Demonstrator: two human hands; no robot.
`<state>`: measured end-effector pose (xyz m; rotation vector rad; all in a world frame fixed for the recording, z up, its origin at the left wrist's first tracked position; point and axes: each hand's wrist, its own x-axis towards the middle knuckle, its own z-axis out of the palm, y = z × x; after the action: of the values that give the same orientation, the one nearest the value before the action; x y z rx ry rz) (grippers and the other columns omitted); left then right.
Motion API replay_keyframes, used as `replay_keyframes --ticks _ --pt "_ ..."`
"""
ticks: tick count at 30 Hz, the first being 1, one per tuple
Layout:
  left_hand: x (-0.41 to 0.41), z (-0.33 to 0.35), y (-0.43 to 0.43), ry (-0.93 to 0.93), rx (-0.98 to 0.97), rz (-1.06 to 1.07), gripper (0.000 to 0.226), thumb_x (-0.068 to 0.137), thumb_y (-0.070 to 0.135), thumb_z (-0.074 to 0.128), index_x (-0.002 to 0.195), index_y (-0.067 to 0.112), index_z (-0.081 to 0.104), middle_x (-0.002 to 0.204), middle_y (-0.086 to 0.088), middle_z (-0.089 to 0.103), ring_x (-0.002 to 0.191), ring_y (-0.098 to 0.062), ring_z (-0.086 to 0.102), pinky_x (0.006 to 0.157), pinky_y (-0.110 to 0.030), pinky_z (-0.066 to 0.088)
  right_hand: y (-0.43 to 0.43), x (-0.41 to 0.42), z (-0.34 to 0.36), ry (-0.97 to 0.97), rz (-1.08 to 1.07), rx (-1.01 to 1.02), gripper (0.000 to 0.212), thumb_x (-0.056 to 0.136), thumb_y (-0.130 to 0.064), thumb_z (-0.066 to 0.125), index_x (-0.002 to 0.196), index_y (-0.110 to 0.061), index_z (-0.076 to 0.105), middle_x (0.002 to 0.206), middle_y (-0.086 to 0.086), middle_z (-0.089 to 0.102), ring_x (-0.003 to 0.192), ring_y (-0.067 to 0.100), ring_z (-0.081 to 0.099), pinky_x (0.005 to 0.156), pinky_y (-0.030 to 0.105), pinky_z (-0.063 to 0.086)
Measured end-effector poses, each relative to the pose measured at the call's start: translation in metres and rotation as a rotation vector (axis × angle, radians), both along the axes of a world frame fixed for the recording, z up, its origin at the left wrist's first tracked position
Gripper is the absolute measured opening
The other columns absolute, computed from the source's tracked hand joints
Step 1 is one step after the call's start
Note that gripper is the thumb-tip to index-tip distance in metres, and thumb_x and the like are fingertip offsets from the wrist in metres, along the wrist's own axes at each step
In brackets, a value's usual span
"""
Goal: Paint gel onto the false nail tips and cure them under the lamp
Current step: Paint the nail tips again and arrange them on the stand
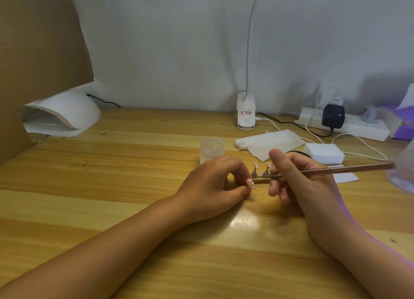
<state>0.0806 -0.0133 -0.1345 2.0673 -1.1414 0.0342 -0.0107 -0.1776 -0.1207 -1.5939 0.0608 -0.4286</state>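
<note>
I'm seeing two tips (pixel 255 164) standing on pegs on a holder (pixel 261 180) at table centre, likely raised so gel can go on without smearing. The left hand (pixel 212 186), fingers curled in, is pinching a third tip (pixel 251 183), pink with white dots, at 7 o'clock of the holder; its peg is hidden, so I'm judging that it is being steadied for painting. The right hand (pixel 300 177) is gripping the brush (pixel 347 169) like a pen, handle running out to 3 o'clock, with the bristles hard to make out behind the fingers. A jar (pixel 211 150) is sitting near at 11 o'clock. The lamp (pixel 65 115) is waiting well apart at 10 o'clock, not yet needed.
</note>
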Motion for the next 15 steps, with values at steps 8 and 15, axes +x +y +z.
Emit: replay_keyframes --ticks 8,15 --pt "0.0006 -0.0005 -0.0004 -0.001 0.005 -0.002 0.011 0.084 0.018 0.074 0.087 0.023 0.065 0.089 0.013 0.062 0.067 0.008 0.052 0.057 -0.017 0.035 0.0008 0.0019 -0.0031 0.032 -0.044 -0.105 0.030 0.081 -0.038 0.064 0.084 -0.009 0.055 0.060 0.009 0.067 0.043 0.013 0.049 0.041 0.019 0.040" --pt "0.0010 -0.0003 -0.0001 0.001 0.000 -0.003 0.011 0.084 0.019 0.075 0.089 0.020 0.065 0.089 0.012 0.064 0.065 0.005 0.052 0.057 -0.018 0.037 0.0002 0.0027 -0.0048 0.045 -0.023 -0.135 0.024 0.088 -0.026 0.063 0.080 -0.006 0.052 0.059 0.010 0.066 0.044 0.015 0.047 0.041 0.020 0.039"
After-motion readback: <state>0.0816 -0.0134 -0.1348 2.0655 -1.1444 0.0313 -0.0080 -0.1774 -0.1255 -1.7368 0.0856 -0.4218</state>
